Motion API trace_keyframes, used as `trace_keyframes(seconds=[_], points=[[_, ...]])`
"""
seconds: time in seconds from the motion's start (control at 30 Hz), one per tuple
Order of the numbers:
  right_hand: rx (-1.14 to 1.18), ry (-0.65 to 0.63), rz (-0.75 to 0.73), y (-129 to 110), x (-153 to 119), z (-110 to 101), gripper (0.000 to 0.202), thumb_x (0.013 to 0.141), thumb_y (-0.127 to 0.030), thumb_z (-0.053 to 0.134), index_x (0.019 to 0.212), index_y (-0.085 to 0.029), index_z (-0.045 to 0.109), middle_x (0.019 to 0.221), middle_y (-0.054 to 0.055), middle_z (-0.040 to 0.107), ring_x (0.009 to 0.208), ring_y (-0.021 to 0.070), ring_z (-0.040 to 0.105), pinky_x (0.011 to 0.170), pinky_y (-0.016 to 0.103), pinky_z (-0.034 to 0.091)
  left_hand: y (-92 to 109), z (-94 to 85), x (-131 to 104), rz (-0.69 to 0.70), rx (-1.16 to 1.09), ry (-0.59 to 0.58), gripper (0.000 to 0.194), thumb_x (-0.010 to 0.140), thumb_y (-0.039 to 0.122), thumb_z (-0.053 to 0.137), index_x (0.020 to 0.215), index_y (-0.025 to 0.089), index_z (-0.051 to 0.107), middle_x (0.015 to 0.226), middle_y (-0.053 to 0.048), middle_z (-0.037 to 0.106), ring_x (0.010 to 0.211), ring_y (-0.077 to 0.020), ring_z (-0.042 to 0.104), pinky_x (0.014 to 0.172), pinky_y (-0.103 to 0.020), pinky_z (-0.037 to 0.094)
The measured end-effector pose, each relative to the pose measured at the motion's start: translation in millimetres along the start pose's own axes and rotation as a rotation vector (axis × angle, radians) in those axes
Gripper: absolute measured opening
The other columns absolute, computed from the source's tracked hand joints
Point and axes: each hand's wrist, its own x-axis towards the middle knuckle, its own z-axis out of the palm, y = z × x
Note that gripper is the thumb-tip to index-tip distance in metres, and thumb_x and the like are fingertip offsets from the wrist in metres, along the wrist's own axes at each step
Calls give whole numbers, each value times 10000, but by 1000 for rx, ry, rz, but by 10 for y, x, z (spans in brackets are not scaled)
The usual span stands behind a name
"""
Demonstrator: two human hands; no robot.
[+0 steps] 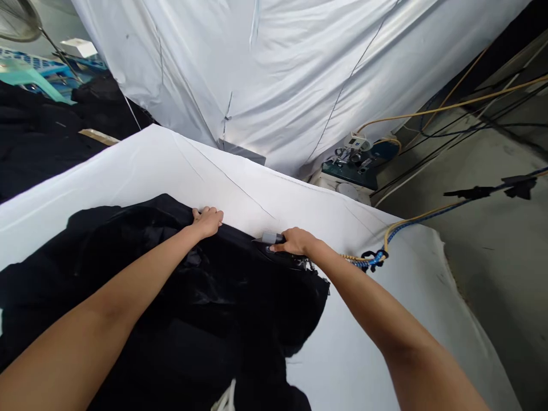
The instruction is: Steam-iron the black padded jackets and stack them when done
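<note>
Black cloth, apparently a garment [222, 325], is spread over the white-covered table [214, 171] with its far edge running diagonally. At that edge my left hand [208, 222] is closed, its fingers pinching the fabric. Farther right, my right hand [295, 241] wraps round the handle of a steam iron [270, 237] with a grey and black top. The iron sits on the cloth along the same edge, its sole hidden from view. A twisted blue and yellow hose and cord [363, 261] trail from behind my right wrist.
A silvery sheet [291, 74] hangs behind the table. A small machine with fittings [353, 160] stands beyond the back right edge. Cables [454, 105] cross at the right. Dark cloth [38, 137] is piled at the left, near a turquoise stool [34, 77].
</note>
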Motion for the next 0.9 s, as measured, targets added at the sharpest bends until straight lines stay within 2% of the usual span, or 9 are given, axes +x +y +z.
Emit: trace_keyframes(seconds=[0.13, 0.27, 0.5, 0.8, 0.9], points=[[-29, -14, -3, -184, 183, -45, 699, 596, -765, 488, 961, -191, 653, 948, 105, 634, 830, 253, 587, 615, 277, 407, -94, -41, 122, -57, -88, -60, 206, 778, 274, 447, 803, 252, 651, 1051, -70, 548, 1086, -274, 395, 864, -483, 263], [-12, -45, 29, -131, 177, -35, 695, 597, -759, 495, 955, -185, 656, 927, 97, 634, 813, 233, 586, 601, 258, 394, -107, -41, 156, -101, -150, -48, 196, 740, 279, 477, 776, 253, 668, 1028, -41, 573, 1064, -258, 422, 849, -429, 257], [74, -65, 148, 249, -268, 81, 577, 603, -680, 574, 882, -184, 665, 871, 85, 642, 748, 210, 580, 589, 255, 369, -141, -1, 150, -80, -152, -20, 196, 726, 279, 480, 764, 247, 670, 1004, -40, 580, 1043, -257, 447, 830, -395, 264], [126, -29, 283, 968, -849, 406, 453, 549, -627, 656, 680, -193, 645, 709, 56, 632, 672, 214, 574, 548, 261, 326, -132, 40, 113, -92, -126, 1, 224, 765, 315, 446, 814, 273, 661, 1042, -43, 575, 1062, -235, 432, 832, -386, 255], [115, -22, 299, 1027, -922, 388, 437, 533, -614, 676, 655, -196, 641, 699, 59, 629, 682, 218, 573, 552, 262, 319, -124, 4, 108, -118, -150, -10, 216, 756, 320, 463, 819, 272, 665, 1044, -30, 585, 1055, -227, 445, 838, -376, 251]])
